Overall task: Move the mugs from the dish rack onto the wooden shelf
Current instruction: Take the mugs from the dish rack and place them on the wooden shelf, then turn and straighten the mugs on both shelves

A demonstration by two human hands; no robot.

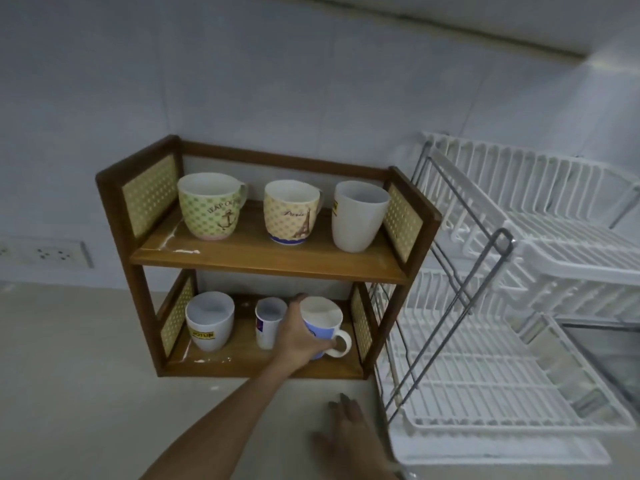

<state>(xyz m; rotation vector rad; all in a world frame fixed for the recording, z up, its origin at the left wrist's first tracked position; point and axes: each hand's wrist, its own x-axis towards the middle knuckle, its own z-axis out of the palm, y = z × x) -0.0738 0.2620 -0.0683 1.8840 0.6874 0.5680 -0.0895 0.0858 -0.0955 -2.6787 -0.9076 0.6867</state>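
Observation:
The two-tier wooden shelf stands on the counter against the wall. Its upper board carries a green anchor mug, a Paris mug and a plain white mug. On the lower board stand a white mug with a yellow label and a narrow white mug. My left hand grips a blue and white mug at the right end of that board, its handle pointing right. My right hand rests open on the counter below. The white dish rack stands right of the shelf.
The beige counter stretches left and in front of the shelf. A wall socket strip sits at the far left. The rack's grey metal frame leans close to the shelf's right side.

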